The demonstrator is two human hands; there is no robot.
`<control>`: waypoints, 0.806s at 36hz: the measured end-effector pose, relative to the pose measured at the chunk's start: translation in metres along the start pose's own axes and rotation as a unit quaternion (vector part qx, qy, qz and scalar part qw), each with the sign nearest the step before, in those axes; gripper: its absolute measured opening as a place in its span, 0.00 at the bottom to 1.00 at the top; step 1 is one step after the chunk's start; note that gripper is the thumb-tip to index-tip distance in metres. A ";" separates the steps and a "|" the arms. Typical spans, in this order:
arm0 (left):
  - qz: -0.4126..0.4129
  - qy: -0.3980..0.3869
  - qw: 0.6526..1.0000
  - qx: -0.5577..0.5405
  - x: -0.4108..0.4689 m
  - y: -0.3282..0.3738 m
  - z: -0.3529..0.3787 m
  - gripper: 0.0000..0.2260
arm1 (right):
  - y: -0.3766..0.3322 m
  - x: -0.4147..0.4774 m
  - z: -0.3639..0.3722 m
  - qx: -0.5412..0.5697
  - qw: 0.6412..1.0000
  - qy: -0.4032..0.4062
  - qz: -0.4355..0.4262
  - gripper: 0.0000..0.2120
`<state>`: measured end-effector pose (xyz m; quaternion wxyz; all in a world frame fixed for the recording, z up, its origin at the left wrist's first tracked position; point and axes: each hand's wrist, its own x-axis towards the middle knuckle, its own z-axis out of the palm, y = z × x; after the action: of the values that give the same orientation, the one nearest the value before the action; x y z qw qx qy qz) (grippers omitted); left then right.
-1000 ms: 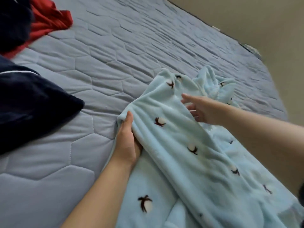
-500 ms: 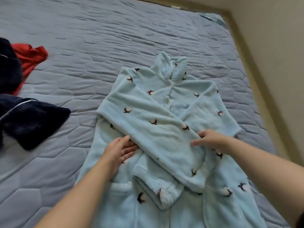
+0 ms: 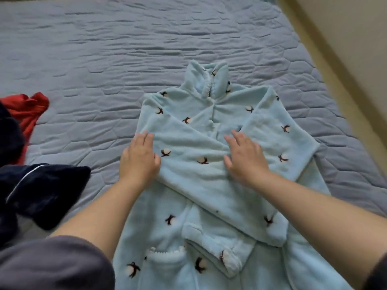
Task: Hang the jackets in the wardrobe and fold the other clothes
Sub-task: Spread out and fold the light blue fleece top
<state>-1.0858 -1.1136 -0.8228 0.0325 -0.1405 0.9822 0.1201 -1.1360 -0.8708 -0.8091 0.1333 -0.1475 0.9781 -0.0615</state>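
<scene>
Light blue fleece top (image 3: 188,147): lies flat on the quilted bed cover (image 3: 104,59), collar pointing away from you, both sleeves crossed over the chest, hem running out of view toward you. Well left of the top, a red garment (image 3: 27,109) sits crumpled; nearer you on that same side, a dark navy garment (image 3: 41,189) lies in a loose heap, apart from the top. Your left hand (image 3: 139,160) rests flat on the top's left edge, fingers straight and together, gripping nothing. Your right hand (image 3: 244,158) lies flat on the crossed sleeves, fingers slightly spread, also gripping nothing. Judgement: sleeves are folded in, but the body fold is not yet made. The red and navy pieces look untouched; cannot tell if either is a jacket. No wardrobe in view.
</scene>
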 end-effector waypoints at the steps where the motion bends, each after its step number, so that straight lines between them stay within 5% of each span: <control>1: 0.016 -0.014 1.000 0.019 0.009 -0.006 0.000 0.27 | -0.014 0.006 0.005 0.004 1.000 -0.006 -0.013 0.28; 6: 0.075 -0.033 0.995 0.050 0.047 -0.026 0.008 0.29 | -0.069 0.036 0.035 0.002 0.998 0.006 -0.064 0.30; 12: 0.197 -0.086 0.961 0.175 0.082 -0.040 0.037 0.34 | -0.061 0.047 0.097 -0.020 0.999 -0.021 -0.018 0.32; 17: 0.147 -0.102 0.974 0.141 0.085 -0.060 0.066 0.37 | -0.063 0.054 0.117 -0.028 0.999 0.010 -0.020 0.34; 24: 0.050 -0.055 0.990 0.123 0.053 -0.031 0.059 0.33 | -0.066 0.059 0.098 -0.014 0.998 -0.055 -0.008 0.33; 29: 0.078 -0.033 0.996 0.024 -0.039 -0.028 0.063 0.30 | -0.064 0.027 0.071 0.006 1.000 -0.028 0.008 0.31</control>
<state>-1.0384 -1.1137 -0.8866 0.0585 -0.0589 0.9912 0.1029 -1.1236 -0.9459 -0.8738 0.1623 -0.1409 0.9746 -0.0621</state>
